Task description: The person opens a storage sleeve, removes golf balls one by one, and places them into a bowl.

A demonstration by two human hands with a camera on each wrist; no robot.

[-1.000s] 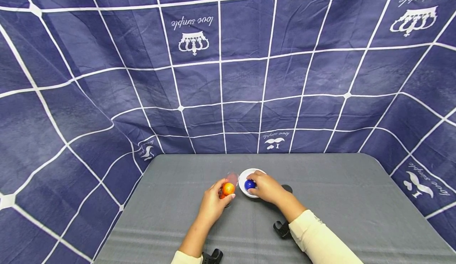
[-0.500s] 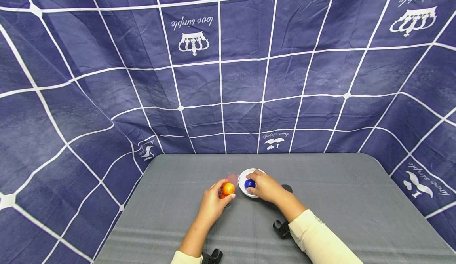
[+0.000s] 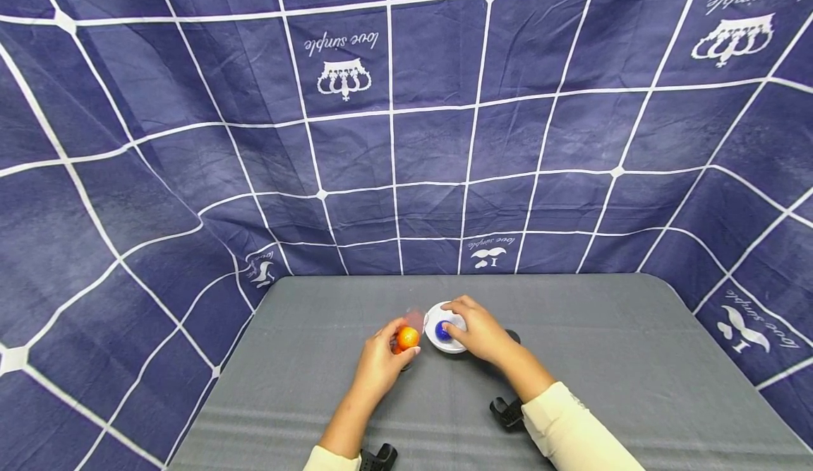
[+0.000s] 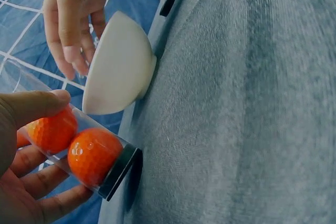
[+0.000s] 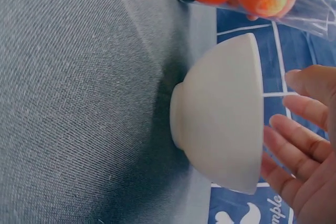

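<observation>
My left hand [image 3: 379,361] grips a clear tube [image 4: 79,116] with a black base, its thumb and fingers round the side. Two orange dimpled golf balls [image 4: 94,156] sit stacked in the tube, and its base is close over the table. Beside it, a white bowl [image 5: 223,114] stands upright on the table. A blue ball [image 3: 442,330] lies inside the bowl, seen only in the head view. My right hand [image 3: 479,330] hovers over the bowl's rim with fingers spread and relaxed; the right wrist view shows nothing between them. In the head view its thumb overlaps the blue ball.
A small black disc [image 3: 513,335] lies on the grey cloth-covered table [image 3: 571,330], just right of the bowl and partly hidden by the right arm. A blue curtain with white lines [image 3: 438,146] hangs behind the table and along both sides.
My right hand has loosened from around the blue ball and shifted slightly up and right, while the ball stays in the bowl. My left hand holds the tube almost still.
</observation>
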